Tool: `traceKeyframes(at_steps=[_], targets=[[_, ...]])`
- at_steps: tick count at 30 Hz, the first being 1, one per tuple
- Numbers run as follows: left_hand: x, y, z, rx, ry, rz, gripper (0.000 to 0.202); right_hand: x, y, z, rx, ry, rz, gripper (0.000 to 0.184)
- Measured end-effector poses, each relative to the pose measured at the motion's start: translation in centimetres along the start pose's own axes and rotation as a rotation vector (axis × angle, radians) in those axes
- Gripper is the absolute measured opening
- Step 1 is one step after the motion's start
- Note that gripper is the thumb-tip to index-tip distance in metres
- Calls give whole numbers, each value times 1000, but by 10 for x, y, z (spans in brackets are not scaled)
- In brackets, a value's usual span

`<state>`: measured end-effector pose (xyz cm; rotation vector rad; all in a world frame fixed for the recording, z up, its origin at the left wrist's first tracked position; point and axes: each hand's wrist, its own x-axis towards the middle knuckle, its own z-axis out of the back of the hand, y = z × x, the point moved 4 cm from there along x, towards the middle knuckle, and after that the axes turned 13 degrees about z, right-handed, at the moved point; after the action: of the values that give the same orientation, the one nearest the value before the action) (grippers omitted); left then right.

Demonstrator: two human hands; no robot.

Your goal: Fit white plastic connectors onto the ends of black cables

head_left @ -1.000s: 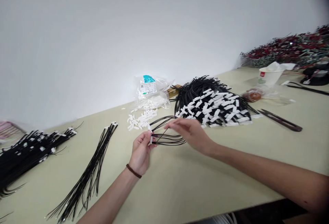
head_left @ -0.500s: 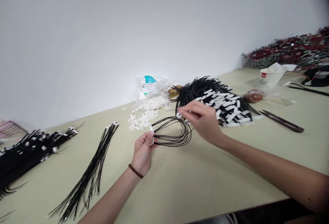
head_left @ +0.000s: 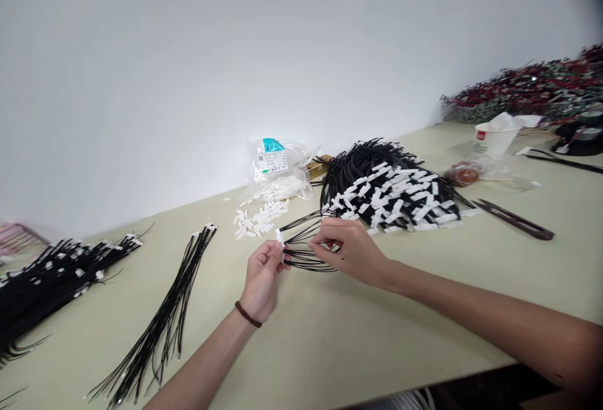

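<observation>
— Head view first. Anything in the left hand (head_left: 261, 278)?

— Thumb and fingertips pinched on a small white plug (head_left: 279, 237), held just above the table (head_left: 377, 334), near the middle of the front edge. Gripped, not slack.

— And the right hand (head_left: 351, 250)?

— Just beside the left, fingertips closed on the loop of black wires (head_left: 306, 256) fanning out from that plug. Touching the wires close to the plug. Hard to tell whether on one strand or several.

— Around them?

— Behind the right hand, a big heap of black wires (head_left: 391, 190) with white plugs on. Further left, loose white plugs (head_left: 259, 218) scattered in front of a clear bag (head_left: 277, 168). Near the left forearm, a thin bundle of black wires (head_left: 174, 309), laid straight. At the far left, a second heap (head_left: 51, 278), also flecked with white.

— How far along, judging by that?

— Probably well in: two heaps looking fitted, one set in hand, the thin bundle and loose plugs seemingly left to do. No way of counting.

— Off to the right?

— Dark tool (head_left: 513, 221), paper cup (head_left: 494, 140), red and green tangle (head_left: 532, 90) at the back. Well apart from both hands.
</observation>
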<state>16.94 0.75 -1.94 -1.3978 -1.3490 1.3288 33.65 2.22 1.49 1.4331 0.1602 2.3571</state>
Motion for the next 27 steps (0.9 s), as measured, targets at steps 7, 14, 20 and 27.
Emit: traceKeyframes(at_steps=[7,14,20,27], targets=[[-1,-1,-1,11,8,-3,29,-1,0,-2,-12,28,-6,16],[-1,-1,-1,22,17,-20,27,0,-1,-2,6,75,-6,14],[0,0,0,49,17,-40,29,0,-1,-3,30,89,-16,14],[0,-1,0,91,49,-52,30,4,1,2,153,57,-83,13]])
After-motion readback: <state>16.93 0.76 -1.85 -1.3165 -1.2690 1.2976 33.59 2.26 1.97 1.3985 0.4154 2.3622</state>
